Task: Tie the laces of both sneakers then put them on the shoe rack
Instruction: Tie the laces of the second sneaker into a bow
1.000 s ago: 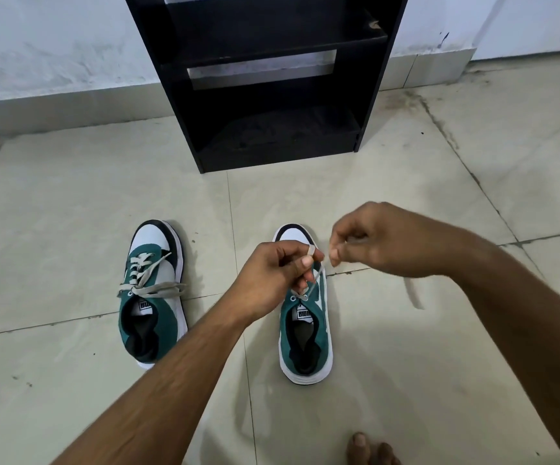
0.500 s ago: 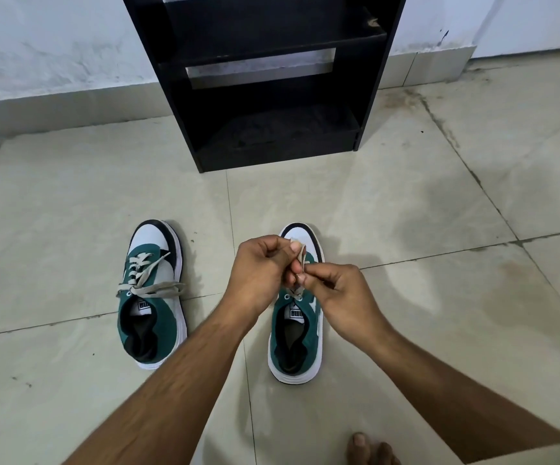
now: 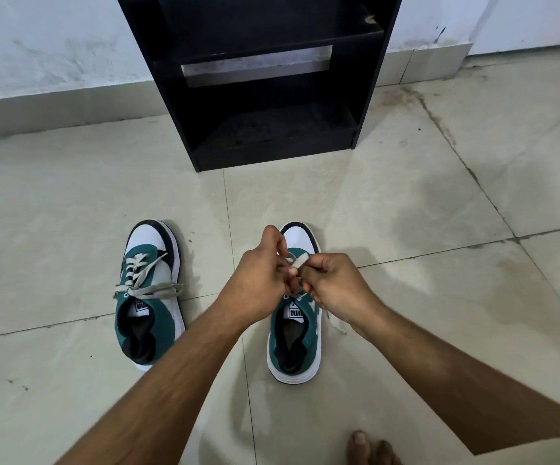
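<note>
Two green, white and black sneakers stand on the tiled floor, toes pointing at the black shoe rack (image 3: pixel 262 142). The left sneaker (image 3: pixel 147 293) has a bow of beige lace across its tongue. Over the right sneaker (image 3: pixel 297 333) my left hand (image 3: pixel 258 280) and my right hand (image 3: pixel 335 286) meet, each pinching part of its beige lace (image 3: pixel 297 260). A loop of lace shows between the fingers. One loose lace end (image 3: pixel 335 325) trails down beside the shoe's right side. The hands hide the eyelets.
The rack's bottom shelf (image 3: pixel 278 129) is open toward me and holds only dust. A white wall with a tiled skirting (image 3: pixel 54 105) runs behind it. Bare toes (image 3: pixel 369 448) show at the lower edge, right of centre.
My right hand came in from the right and down to meet the left hand over the right sneaker. The lace now forms a loop between the fingers. The sneaker shifted slightly.
</note>
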